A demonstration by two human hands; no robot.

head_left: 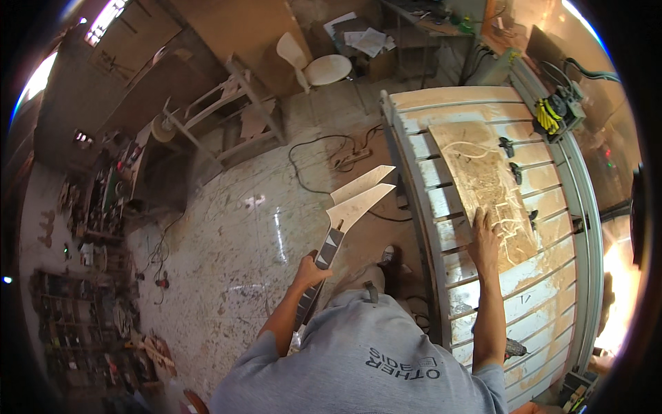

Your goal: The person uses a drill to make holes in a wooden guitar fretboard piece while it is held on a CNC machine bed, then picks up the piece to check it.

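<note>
My left hand (314,271) is closed round what looks like a guitar neck (329,247), with a dark face, white triangular inlays and a pale, pointed head. Right behind that head shows a second pale pointed blade (362,183); whether it is a separate piece I cannot tell. The neck's lower end runs down beside my shirt. My right hand (485,231) rests with fingers spread on a thin brown board (463,165), among loose pale strips and shavings (509,224). Several black clamps (516,173) stand along the board's right edge.
The board lies on a slatted machine bed (538,297) with a rail (586,228) on its right. A drill (515,348) and yellow-black gloves (548,116) are nearby. Cables and a power strip (353,159) lie on the floor. Beyond stand a wooden frame (238,114) and white chair (327,70).
</note>
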